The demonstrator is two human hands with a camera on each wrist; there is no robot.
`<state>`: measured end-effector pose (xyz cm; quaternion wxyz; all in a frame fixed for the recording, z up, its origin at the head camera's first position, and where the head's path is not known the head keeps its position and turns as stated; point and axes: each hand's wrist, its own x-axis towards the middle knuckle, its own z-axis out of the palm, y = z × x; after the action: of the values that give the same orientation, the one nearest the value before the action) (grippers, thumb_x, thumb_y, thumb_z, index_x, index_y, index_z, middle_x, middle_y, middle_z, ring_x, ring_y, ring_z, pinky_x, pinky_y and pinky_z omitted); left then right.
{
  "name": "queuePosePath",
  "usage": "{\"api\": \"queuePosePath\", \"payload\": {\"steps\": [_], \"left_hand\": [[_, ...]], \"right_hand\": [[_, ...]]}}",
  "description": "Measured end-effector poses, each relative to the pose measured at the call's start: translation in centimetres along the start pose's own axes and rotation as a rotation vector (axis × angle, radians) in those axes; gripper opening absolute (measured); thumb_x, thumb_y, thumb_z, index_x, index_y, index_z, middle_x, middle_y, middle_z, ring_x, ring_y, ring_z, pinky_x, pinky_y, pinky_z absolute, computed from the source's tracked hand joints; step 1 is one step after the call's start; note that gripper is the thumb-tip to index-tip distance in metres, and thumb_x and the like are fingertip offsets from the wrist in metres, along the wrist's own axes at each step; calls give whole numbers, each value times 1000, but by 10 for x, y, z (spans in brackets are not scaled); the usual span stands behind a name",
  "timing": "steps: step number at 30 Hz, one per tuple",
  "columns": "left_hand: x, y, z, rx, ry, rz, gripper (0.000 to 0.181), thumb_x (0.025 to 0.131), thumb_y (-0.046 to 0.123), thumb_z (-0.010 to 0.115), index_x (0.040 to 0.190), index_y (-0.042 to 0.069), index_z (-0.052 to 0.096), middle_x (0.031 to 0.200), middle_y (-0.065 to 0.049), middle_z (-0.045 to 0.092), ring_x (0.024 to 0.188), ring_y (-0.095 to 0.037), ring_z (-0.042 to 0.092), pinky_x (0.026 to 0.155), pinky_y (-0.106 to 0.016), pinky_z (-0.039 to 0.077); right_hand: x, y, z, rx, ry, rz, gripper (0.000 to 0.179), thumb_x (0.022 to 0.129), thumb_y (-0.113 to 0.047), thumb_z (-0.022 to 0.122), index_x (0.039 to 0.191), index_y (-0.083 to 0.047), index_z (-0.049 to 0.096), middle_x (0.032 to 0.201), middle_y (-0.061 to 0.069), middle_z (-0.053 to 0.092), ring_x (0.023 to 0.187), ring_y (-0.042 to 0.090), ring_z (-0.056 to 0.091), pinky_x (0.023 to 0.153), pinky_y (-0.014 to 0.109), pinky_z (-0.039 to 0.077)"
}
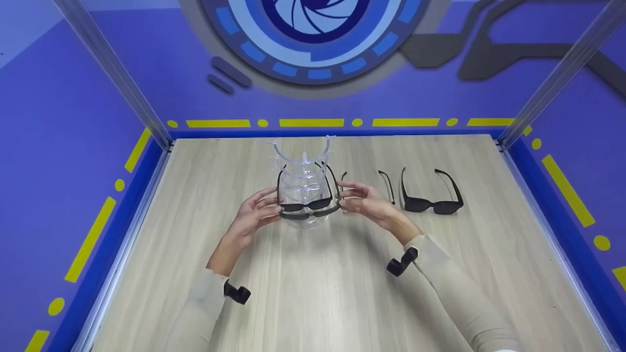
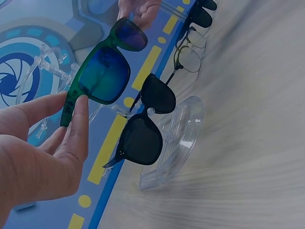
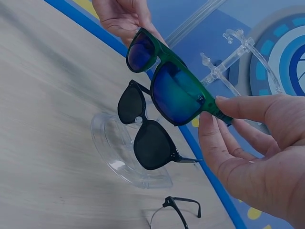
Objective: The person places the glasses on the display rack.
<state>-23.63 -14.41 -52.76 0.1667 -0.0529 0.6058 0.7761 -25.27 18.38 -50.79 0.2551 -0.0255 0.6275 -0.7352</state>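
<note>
Both hands hold one pair of green-framed sunglasses (image 2: 107, 71) with blue mirrored lenses, in front of a clear display stand (image 1: 304, 161). My left hand (image 1: 252, 212) pinches one side of the frame near the hinge. At the opposite end, the thumb and fingers of my right hand (image 1: 369, 203) grip the other side. Black sunglasses (image 3: 150, 136) sit on the lower part of the stand, below the green pair in both wrist views. The stand's clear rounded base (image 2: 183, 138) rests on the table.
Right of the stand lie thin-framed eyeglasses (image 2: 190, 55), partly hidden by my right hand in the head view. Farther right, another pair of black sunglasses (image 1: 433, 206) lies on the wooden table (image 1: 303, 288). Blue panels (image 1: 146, 73) enclose the back and sides.
</note>
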Motion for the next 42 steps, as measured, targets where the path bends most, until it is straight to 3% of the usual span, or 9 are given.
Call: {"api": "queuePosePath", "payload": {"steps": [10,16,25,34,42], "left_hand": [[10,5,-4,27,3,20,61,93,-4,68,149,7,49,117,-3,73,97,-12,72,86,-29,62],[12,6,-8,40,8,27,60,94,-4,67,150,6,48,118,-1,71,103,-15,71,88,-29,61],[18,11,-10,31,32,35,58,94,-4,67,148,5,50,119,-4,72,99,-10,72,87,-27,61],[28,12,-7,5,64,20,55,94,-4,67,146,5,52,109,2,74,98,-11,71,87,-26,61],[37,13,-3,-27,92,17,54,94,-5,67,145,4,53,127,-12,70,94,-8,71,88,-26,61]], "right_hand": [[9,-2,2,2,51,2,63,94,12,59,153,0,39,121,8,59,96,12,68,91,28,59],[17,0,8,36,59,-40,59,95,13,55,152,6,39,123,13,58,101,13,66,98,25,57],[29,-1,13,39,96,-72,53,97,11,55,148,10,42,123,15,64,96,9,69,95,24,58],[33,-1,15,118,166,-78,52,96,13,54,147,11,43,122,14,64,102,11,67,98,25,57],[43,0,13,159,217,-74,52,94,16,53,145,11,46,124,16,66,105,16,67,100,26,57]]}}
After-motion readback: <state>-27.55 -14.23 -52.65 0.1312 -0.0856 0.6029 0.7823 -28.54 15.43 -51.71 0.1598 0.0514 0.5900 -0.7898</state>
